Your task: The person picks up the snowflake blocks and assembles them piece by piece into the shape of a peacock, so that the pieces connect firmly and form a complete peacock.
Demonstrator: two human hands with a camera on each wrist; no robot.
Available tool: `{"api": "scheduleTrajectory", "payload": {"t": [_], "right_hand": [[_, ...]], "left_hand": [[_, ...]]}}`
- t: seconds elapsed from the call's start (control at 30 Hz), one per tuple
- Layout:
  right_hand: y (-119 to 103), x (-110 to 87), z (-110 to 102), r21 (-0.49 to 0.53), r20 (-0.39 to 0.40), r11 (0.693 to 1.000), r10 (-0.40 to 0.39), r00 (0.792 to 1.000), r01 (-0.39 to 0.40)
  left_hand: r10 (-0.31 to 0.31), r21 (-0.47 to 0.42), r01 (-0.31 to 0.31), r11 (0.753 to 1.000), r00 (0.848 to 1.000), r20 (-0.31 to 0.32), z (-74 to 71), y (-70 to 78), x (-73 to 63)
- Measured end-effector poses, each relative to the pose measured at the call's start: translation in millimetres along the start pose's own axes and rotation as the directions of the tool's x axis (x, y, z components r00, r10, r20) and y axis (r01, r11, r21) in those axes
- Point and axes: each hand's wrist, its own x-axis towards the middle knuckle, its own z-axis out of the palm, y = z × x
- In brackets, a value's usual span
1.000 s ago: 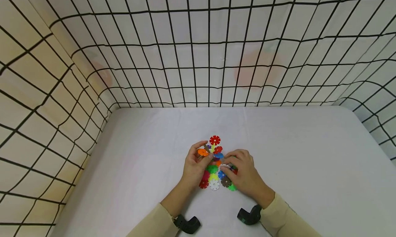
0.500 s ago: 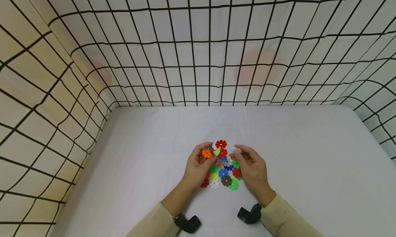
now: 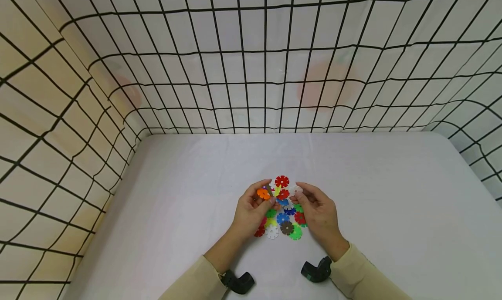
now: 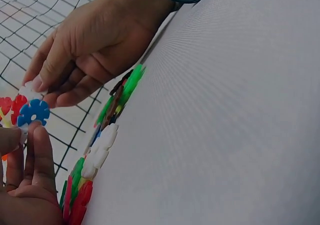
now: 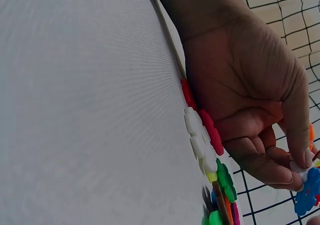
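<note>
My left hand (image 3: 251, 210) pinches a joined cluster of notched plastic snowflake discs above the table. Red discs (image 3: 282, 181), an orange disc (image 3: 263, 194) and a blue disc (image 4: 33, 113) stick out of it. Between thumb and fingers my right hand (image 3: 323, 210) pinches a white disc (image 4: 30, 91), right beside the cluster. In the right wrist view, the left thumb and fingertips meet on a white piece (image 5: 300, 170) by the blue disc. Below the hands lie loose discs, among them a brown disc (image 3: 287, 227), a white disc (image 3: 272, 232) and a green disc (image 3: 296, 232).
A white cloth covers the table (image 3: 188, 187). Black wire mesh (image 3: 251, 84) stands along its back and sides. Dark wrist-worn devices sit near both sleeves, the left device (image 3: 238, 284) and the right device (image 3: 317, 270) just above the cloth.
My right hand has left the loose discs, now with a white disc, and come up beside the cluster. My left hand has shifted slightly right with the cluster, which has turned a little.
</note>
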Motion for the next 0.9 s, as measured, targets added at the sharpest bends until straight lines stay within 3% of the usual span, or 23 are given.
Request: {"api": "scheduleTrajectory", "payload": {"t": [0.27, 0.5, 0.77, 0.9], "right_hand": [[3.3, 0.6, -2.5, -0.054, 0.056, 0.994, -0.089, 0.994, 0.092], [4.8, 2.4, -4.2, -0.118, 0.081, 0.974, -0.187, 0.979, 0.196], [1.8, 1.1, -3.1, -0.115, 0.086, 0.98, -0.155, 0.984, 0.165], [1.2, -0.5, -2.4, -0.146, 0.052, 0.984, -0.094, 0.994, 0.101]], "left_hand": [[0.006, -0.002, -0.006, 1.0, 1.0, 0.015, 0.3, 0.5, 0.3], [0.014, 0.061, -0.015, 0.998, 1.0, 0.007, -0.5, 2.1, -0.4], [0.017, 0.098, -0.017, 0.995, 1.0, -0.005, 1.3, 2.8, -1.5], [0.005, 0.067, -0.005, 0.998, 1.0, 0.002, 2.2, 2.9, -1.1]]}}
